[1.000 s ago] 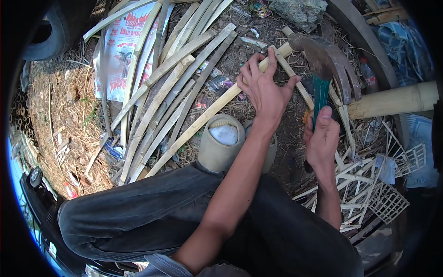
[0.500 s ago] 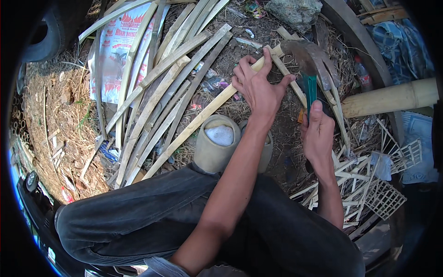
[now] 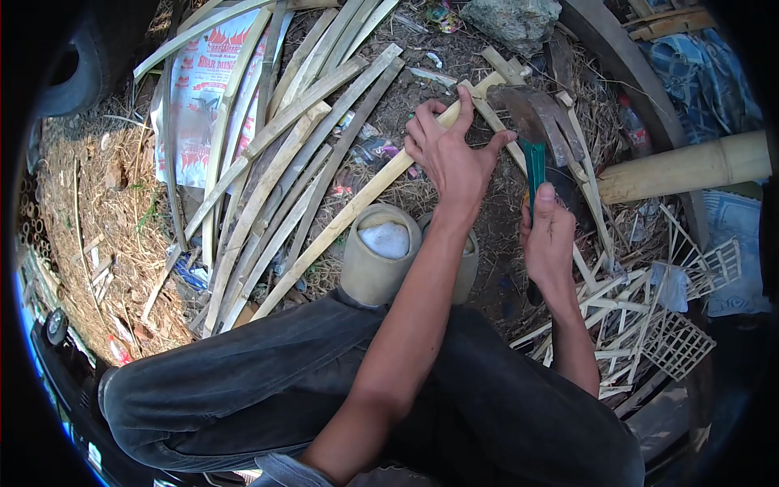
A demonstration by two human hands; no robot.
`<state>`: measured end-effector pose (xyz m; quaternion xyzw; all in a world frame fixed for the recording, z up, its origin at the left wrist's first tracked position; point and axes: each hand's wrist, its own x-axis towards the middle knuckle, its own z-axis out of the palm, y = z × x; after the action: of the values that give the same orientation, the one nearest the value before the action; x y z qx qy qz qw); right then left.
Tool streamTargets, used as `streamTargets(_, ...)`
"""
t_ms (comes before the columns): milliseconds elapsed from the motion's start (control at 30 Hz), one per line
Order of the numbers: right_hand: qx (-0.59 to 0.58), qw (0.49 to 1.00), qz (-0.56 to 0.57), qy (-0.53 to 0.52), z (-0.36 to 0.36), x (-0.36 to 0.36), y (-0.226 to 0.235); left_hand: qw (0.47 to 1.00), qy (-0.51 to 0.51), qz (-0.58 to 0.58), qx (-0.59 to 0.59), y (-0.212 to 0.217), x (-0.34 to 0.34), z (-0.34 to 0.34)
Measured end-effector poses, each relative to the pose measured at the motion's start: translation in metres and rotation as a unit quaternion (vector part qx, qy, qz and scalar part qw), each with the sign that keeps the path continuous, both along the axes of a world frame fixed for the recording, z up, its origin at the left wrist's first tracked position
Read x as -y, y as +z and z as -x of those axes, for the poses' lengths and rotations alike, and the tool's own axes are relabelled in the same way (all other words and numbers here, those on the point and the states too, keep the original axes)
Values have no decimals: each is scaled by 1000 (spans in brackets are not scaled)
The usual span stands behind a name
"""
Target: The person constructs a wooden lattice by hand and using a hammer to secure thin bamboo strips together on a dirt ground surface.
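Note:
My left hand [image 3: 453, 154] presses on a long pale bamboo strip [image 3: 349, 213], the index finger stretched along it and the thumb spread to the right. The strip runs from beside my left knee up to the far centre. In my right hand [image 3: 549, 239] is a chopping knife [image 3: 535, 162] with a green handle, closed in the fingers with the thumb along the top. Its broad, brown, curved blade [image 3: 519, 109] is beside the strip's far end; whether they touch I cannot tell. A second bamboo piece [image 3: 492, 122] slants below that end.
Many split bamboo strips [image 3: 284, 146] lie at the left over a printed sheet [image 3: 191, 122]. A thick bamboo pole [image 3: 690, 168] comes in from the right. Thin slats and a woven lattice [image 3: 677, 347] lie at lower right. A rock [image 3: 515, 23] sits at the far side.
My right hand with the chopping knife has shifted slightly left and down, and the blade has tilted. My left hand stays nearly in place on the bamboo strip.

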<state>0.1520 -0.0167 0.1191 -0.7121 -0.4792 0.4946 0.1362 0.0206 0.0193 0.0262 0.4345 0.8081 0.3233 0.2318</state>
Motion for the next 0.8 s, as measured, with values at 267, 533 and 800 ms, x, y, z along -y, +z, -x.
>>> streamTargets(267,9,1000,8,12,-3,-2,-19,1000,-16,13,-20,5,-2,7)
streamTargets(533,-6,1000,19,24,8,-11,-21,1000,-11,13,-10,3,-5,4)
streamTargets(800,-16,1000,16,-10,12,-8,-25,999,-13,28,-12,6,-3,5)
